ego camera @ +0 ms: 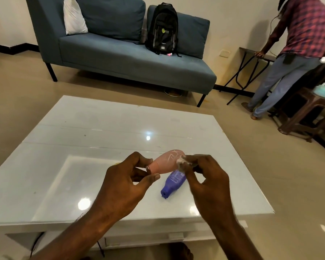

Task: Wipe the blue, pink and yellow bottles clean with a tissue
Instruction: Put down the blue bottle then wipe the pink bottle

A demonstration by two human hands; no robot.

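My left hand [129, 178] grips the cap end of the pink bottle [166, 162], holding it sideways above the white table [101, 132]. A crumpled white tissue [182, 163] is pinched in my right hand [204, 175] and pressed against the pink bottle's right side. The blue bottle [174, 182] lies on its side on the table just below, cap toward me, partly hidden by my right hand. A sliver of yellow [117, 163] shows behind my left hand; I cannot tell whether it is the yellow bottle.
A blue sofa [120, 59] with a black backpack [162, 29] stands beyond the table. At the right a person [293, 57] stands by a dark folding table [251, 55]. A brown stool [308, 113] is close to them.
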